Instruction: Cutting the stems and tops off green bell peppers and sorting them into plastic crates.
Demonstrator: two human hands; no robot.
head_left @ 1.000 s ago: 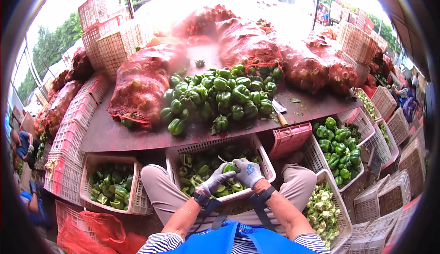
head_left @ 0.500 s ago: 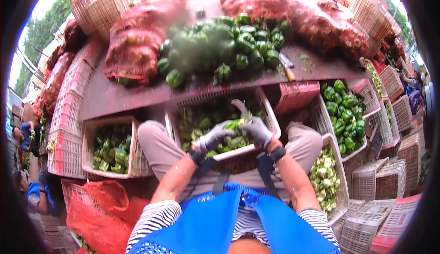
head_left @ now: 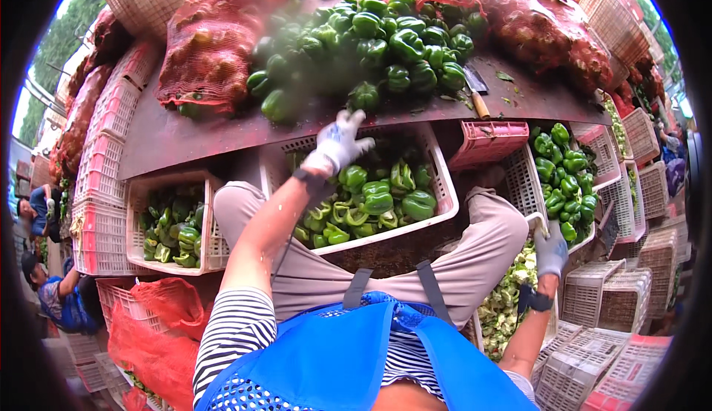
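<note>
My left hand [head_left: 343,140], in a pale glove, is stretched over the far rim of the white crate [head_left: 446,189] between my knees. Its fingers are apart and nothing is in them. Just beyond its fingertips sits a green bell pepper [head_left: 363,97], at the near side of a large heap of peppers [head_left: 393,48] on the table. My right hand [head_left: 550,252], gloved too, is closed on a small curved knife [head_left: 538,223] above the long crate of pale pepper cores [head_left: 512,292]. Cut and whole-looking green peppers [head_left: 377,197] fill the middle crate.
Red mesh sacks [head_left: 215,37] flank the heap on the dark table [head_left: 193,133]. A cleaver [head_left: 479,94] with a wooden handle lies to its right. Pepper crates stand at left [head_left: 215,222] and right [head_left: 589,233]. Another person [head_left: 63,292] sits at the far left.
The hands have parted from over the middle crate. My left hand has let go of its pepper piece and moved forward; my right has carried the knife right, over the core crate.
</note>
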